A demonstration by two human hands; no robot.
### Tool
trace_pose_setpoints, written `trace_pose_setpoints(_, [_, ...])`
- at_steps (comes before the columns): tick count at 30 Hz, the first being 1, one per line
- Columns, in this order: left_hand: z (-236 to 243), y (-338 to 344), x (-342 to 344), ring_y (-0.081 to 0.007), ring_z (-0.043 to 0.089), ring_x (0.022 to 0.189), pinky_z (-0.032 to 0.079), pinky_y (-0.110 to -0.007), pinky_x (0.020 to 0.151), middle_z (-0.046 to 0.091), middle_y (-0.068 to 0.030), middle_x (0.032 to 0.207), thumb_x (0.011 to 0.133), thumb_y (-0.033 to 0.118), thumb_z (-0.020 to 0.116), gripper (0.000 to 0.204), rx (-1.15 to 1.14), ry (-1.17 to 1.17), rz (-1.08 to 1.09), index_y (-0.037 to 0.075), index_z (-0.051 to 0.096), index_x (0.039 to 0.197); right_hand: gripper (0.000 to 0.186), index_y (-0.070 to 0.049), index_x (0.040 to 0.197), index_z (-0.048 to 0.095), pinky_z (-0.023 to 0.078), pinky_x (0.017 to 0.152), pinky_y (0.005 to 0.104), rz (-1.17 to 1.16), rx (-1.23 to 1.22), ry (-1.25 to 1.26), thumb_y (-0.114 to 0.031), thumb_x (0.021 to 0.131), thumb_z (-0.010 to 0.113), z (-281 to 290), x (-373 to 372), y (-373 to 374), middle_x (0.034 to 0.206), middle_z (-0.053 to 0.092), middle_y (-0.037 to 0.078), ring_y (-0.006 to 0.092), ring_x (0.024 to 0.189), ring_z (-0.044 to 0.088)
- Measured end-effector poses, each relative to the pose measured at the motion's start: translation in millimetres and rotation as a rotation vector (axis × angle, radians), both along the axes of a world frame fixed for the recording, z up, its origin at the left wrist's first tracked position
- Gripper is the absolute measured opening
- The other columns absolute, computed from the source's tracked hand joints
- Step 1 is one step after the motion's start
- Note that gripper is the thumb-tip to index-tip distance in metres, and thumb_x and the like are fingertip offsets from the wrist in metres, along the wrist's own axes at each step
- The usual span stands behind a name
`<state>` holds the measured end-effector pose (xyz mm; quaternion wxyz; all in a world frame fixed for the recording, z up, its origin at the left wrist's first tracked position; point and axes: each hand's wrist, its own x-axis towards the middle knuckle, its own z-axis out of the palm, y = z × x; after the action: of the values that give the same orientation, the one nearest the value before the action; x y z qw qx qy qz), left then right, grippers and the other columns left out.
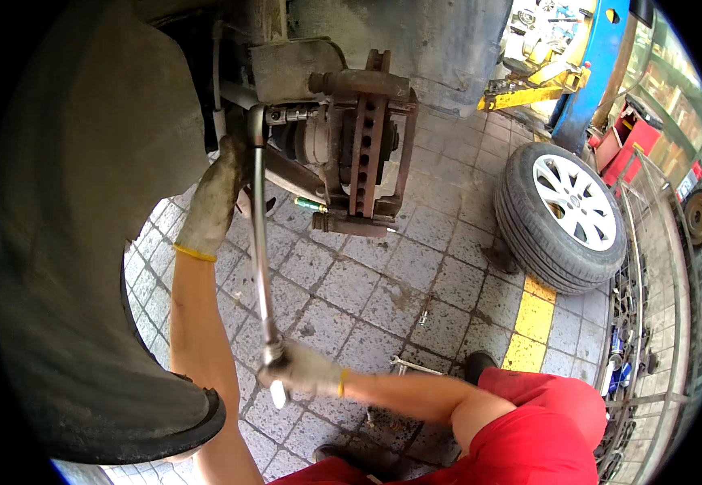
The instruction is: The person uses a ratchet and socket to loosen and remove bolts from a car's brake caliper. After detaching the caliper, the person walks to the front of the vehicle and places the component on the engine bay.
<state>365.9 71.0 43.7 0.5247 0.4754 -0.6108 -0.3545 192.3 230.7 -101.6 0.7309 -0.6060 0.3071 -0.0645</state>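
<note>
A long silver socket wrench (260,234) runs down from the brake assembly, its head joined to a socket (290,115) behind the rusty brake disc (365,153). My right hand (306,370), in a soiled pale glove with a yellow cuff, is closed round the wrench's lower handle. Up beside the wrench head is my gloved left hand (212,198). Its fingers lie in shadow, so whether they grip the head cannot be seen. The rusty caliper bracket (363,83) straddles the disc. Below it shows a small green piece (310,204), its kind unclear.
A dark curved fender (100,202) fills the left side. A wheel with a silver rim (561,217) lies tilted on the tiles at right. On the floor are a small socket (424,315) and a spanner (416,366). A blue lift post (591,77) stands at the back.
</note>
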Motion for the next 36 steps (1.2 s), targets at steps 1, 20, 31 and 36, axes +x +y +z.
trace_pose_setpoints(1, [1.6, -2.2, -2.5, -0.0270, 0.054, 0.136, 0.042, -0.041, 0.118, 0.052, -0.0181, 0.152, 0.104, 0.070, 0.045, 0.089, -0.004, 0.006, -0.009, 0.001, 0.040, 0.159, 0.037, -0.002, 0.122, 0.067, 0.058, 0.061, 0.0289, -0.067, -0.011, 0.035, -0.027, 0.096, 0.074, -24.6, -2.3, -28.5, 0.109, 0.074, 0.016, 0.0152, 0.077, 0.069])
trace_pose_setpoints(20, [-1.5, -6.0, 0.7, -0.0263, 0.054, 0.135, 0.042, -0.040, 0.117, 0.053, -0.0166, 0.151, 0.104, 0.069, 0.046, 0.086, 0.011, 0.038, -0.052, 0.002, 0.041, 0.158, 0.031, -0.004, 0.123, 0.059, 0.058, 0.068, 0.0331, -0.110, -0.053, 0.085, -0.022, 0.100, 0.070, -12.3, 6.2, -43.5, 0.096, 0.068, 0.009, 0.0163, 0.077, 0.063])
trace_pose_setpoints(31, [-3.5, -21.5, -14.0, -0.0259, 0.054, 0.135, 0.042, -0.040, 0.117, 0.054, -0.0158, 0.150, 0.104, 0.068, 0.047, 0.085, 0.003, 0.088, -0.134, 0.002, 0.042, 0.158, 0.052, 0.002, 0.133, 0.049, 0.056, 0.052, 0.0312, -0.419, -0.054, -0.065, -0.033, 0.100, 0.066, -48.2, 11.0, -24.1, 0.086, 0.063, 0.008, 0.0134, 0.062, 0.062])
trace_pose_setpoints(36, [7.8, -7.0, 4.0, -0.0257, 0.054, 0.135, 0.042, -0.040, 0.117, 0.054, -0.0154, 0.149, 0.104, 0.068, 0.047, 0.085, 0.007, 0.071, -0.094, 0.003, 0.042, 0.158, 0.046, -0.004, 0.130, 0.053, 0.058, 0.090, 0.0382, -0.136, -0.242, 0.045, -0.034, 0.099, 0.069, 18.2, 15.7, 43.5, 0.104, 0.072, 0.016, 0.0288, 0.096, 0.073])
